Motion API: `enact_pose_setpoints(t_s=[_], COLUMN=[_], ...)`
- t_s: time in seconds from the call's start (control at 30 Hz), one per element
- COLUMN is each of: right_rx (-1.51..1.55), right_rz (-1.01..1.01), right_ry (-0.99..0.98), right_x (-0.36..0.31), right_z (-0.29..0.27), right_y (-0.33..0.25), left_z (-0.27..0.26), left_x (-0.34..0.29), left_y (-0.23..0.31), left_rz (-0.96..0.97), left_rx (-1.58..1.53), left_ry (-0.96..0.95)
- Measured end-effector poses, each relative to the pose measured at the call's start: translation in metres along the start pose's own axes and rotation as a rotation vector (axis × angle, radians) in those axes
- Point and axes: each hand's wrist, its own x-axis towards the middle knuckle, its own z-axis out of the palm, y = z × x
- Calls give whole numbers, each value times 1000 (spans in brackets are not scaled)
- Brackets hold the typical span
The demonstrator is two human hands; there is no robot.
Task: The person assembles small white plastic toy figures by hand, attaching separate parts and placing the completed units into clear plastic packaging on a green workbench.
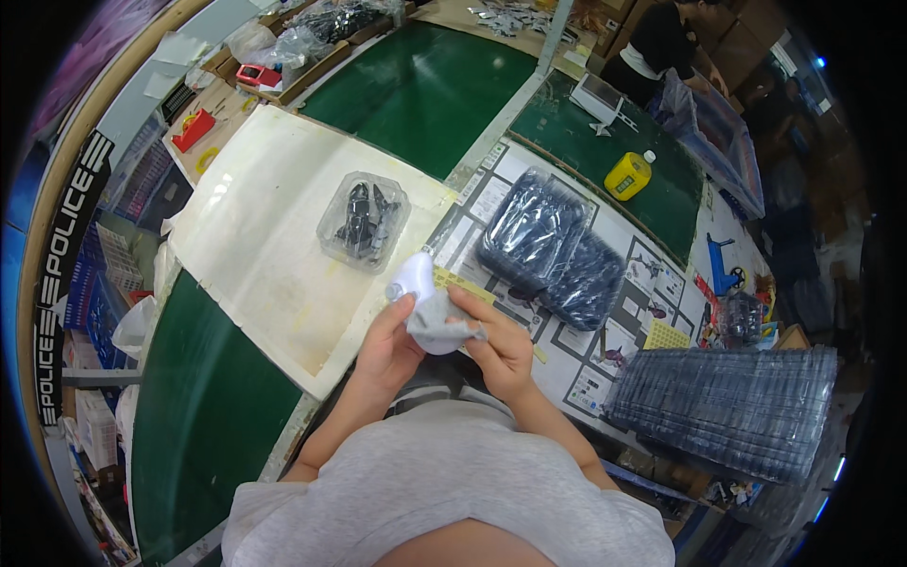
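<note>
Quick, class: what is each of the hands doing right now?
Left hand: closed on the white part.
Right hand: closed on the grey cloth.

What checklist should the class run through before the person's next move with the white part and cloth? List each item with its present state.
1. White part held in left hand: ok.
2. Grey cloth gripped by right hand: ok.
3. Cloth touching the part: ok.
4. Part's surface clean: cannot tell.
5. Clear pack on the cream mat, apart from the hands: ok.
6. Pack shut: cannot tell.
</note>
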Motion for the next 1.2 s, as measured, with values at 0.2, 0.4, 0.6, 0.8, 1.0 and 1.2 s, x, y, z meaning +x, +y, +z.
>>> enact_pose_setpoints(t_s=[0.2,0.4,0.6,0.8,1.0,1.2], right_rx=[188,831,275,165,227,398], right_rz=[408,613,223,355,595,462], right_ry=[106,446,-101,128,228,191], right_x=[5,7,7,2,-5,-6], right_z=[7,-7,-7,5,-2,4], right_y=[-2,9,-9,-11,9,20], left_z=[-3,0,4,1,-2,-3], left_x=[-5,-5,-3,-3,-4,1], left_y=[7,13,10,11,6,10], left_rz=[223,246,277,304,262,219], left_rx=[182,150,172,205,153,123], left_ry=[16,-87,-28,-20,-74,-9])
